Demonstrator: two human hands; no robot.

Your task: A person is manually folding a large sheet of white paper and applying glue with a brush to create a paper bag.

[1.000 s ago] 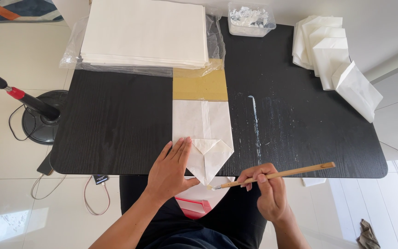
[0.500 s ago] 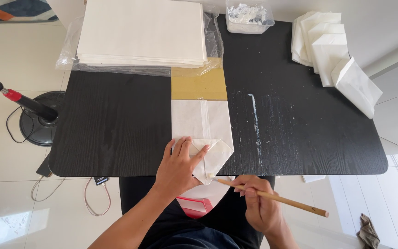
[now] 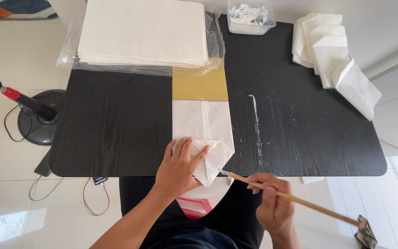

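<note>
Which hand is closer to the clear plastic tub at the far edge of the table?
Left, though narrowly. The left hand presses the folded paper bag nearly straight below the clear tub. The right hand, holding the brush, is lower, off the table's near edge.

I see a black table (image 3: 116, 129) carrying a stack of white sheets (image 3: 141, 32) on clear plastic at its far edge, a tan card (image 3: 200, 85), a folded white paper bag (image 3: 203, 133), a clear tub (image 3: 250, 17), finished white bags (image 3: 332, 55) at right, and a white smear (image 3: 255, 120).
</note>
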